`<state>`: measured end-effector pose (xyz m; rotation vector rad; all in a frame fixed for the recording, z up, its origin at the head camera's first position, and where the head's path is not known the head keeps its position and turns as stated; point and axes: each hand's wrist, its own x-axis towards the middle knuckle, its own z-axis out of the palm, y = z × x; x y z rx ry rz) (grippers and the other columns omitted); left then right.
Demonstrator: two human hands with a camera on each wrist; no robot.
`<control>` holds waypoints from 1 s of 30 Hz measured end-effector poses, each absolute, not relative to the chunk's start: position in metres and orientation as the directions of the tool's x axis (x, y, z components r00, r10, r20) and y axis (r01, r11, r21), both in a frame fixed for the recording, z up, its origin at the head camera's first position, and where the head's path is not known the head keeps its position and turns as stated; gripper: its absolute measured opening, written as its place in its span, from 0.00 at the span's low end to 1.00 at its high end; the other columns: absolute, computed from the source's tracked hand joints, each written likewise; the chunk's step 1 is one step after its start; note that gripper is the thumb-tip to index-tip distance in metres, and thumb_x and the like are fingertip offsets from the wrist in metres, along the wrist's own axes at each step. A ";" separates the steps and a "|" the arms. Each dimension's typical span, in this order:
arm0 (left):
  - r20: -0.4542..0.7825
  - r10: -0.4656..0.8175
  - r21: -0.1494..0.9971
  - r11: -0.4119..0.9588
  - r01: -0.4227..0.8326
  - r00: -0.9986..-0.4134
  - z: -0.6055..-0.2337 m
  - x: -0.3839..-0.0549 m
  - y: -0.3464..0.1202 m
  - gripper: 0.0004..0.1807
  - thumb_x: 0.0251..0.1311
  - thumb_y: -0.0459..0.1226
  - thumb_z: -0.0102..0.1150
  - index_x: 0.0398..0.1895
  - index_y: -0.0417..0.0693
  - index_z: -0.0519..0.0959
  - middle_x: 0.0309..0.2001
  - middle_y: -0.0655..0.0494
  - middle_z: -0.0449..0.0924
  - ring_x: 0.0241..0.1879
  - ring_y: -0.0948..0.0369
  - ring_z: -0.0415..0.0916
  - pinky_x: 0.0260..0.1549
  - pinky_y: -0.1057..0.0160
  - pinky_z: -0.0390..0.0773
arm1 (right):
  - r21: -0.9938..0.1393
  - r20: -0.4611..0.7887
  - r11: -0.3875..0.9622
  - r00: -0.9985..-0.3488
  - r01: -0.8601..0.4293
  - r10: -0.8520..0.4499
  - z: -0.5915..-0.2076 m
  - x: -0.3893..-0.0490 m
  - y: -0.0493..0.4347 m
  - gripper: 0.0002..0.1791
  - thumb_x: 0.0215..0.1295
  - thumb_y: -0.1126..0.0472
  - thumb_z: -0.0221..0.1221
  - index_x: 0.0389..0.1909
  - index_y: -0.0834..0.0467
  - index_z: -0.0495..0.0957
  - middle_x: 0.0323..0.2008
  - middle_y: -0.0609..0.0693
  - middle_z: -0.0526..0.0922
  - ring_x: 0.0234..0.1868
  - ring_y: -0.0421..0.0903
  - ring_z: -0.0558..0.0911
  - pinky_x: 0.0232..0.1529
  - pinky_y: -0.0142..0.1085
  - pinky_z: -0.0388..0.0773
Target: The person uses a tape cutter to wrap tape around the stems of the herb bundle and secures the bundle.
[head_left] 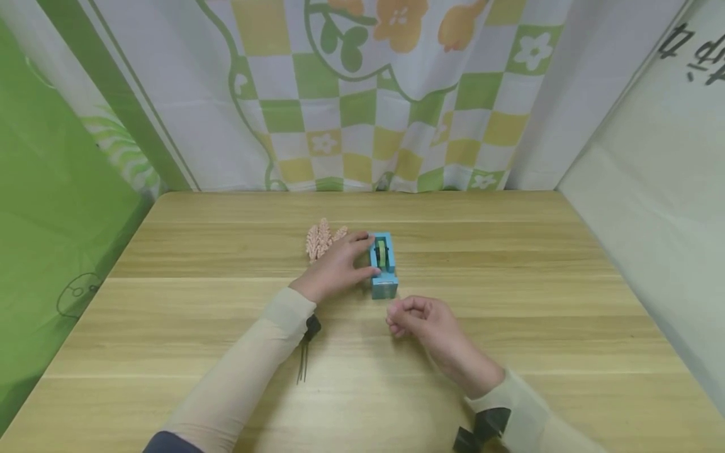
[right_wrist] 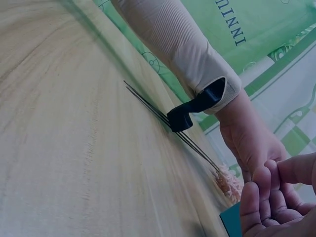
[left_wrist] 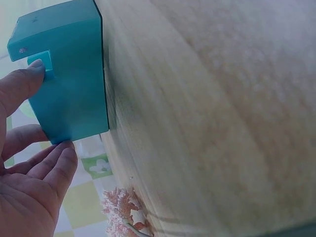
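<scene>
A blue tape dispenser (head_left: pixel 384 286) with a yellow-green roll (head_left: pixel 382 253) stands on the table. My left hand (head_left: pixel 340 267) holds it from the left side. In the left wrist view its thumb (left_wrist: pixel 34 74) presses at a notch in the dispenser (left_wrist: pixel 74 89), and the other fingertips touch the far end. Close in front of the dispenser, my right hand (head_left: pixel 425 321) pinches thumb against index finger, with the other fingers curled. A clear bit of tape at those fingertips hardly shows. The right wrist view shows this pinch (right_wrist: pixel 276 182) beside the left hand.
A pink flower sprig (head_left: pixel 323 239) lies left of the dispenser. Its thin dark stems (right_wrist: pixel 148 106) run toward the front, below my left forearm. Black camera mounts (right_wrist: pixel 182 118) stick out under both wrists. A checked curtain (head_left: pixel 357 113) hangs behind the wooden table (head_left: pixel 538 283).
</scene>
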<state>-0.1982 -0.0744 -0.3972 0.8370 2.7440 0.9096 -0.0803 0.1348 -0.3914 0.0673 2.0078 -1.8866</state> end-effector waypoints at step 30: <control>0.057 0.545 0.597 0.653 0.466 -0.837 -0.400 -0.200 -0.074 0.40 0.69 0.49 0.68 0.78 0.41 0.66 0.79 0.38 0.62 0.78 0.43 0.63 0.75 0.46 0.69 | -0.950 -0.311 0.043 -0.918 0.310 -0.247 -0.391 -0.055 0.134 0.12 0.74 0.63 0.62 0.47 0.70 0.79 0.35 0.48 0.89 0.39 0.40 0.86 0.48 0.31 0.85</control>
